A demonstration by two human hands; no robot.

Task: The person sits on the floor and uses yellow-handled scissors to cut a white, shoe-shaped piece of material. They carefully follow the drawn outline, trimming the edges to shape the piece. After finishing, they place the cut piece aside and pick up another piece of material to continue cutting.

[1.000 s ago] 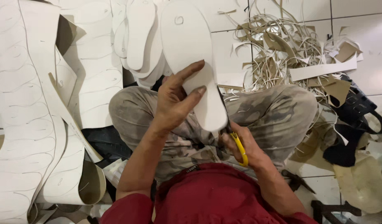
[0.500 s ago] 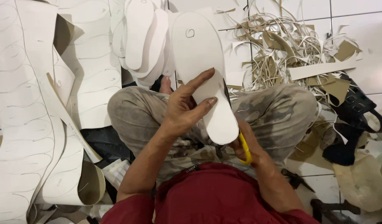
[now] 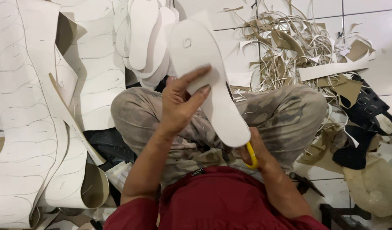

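White foam, cut to a flat sandal-sole shape (image 3: 213, 89), is being held tilted above the lap, pinched between thumb and fingers of the left hand (image 3: 179, 106). Its heel end is being met by the right hand (image 3: 253, 149), closed on yellow-handled scissors (image 3: 251, 156). Beyond the left hand, stacked white cut soles (image 3: 147, 38) are lying.

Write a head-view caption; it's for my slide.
Left hand holds a white sole cutout; right hand grips yellow-handled scissors.
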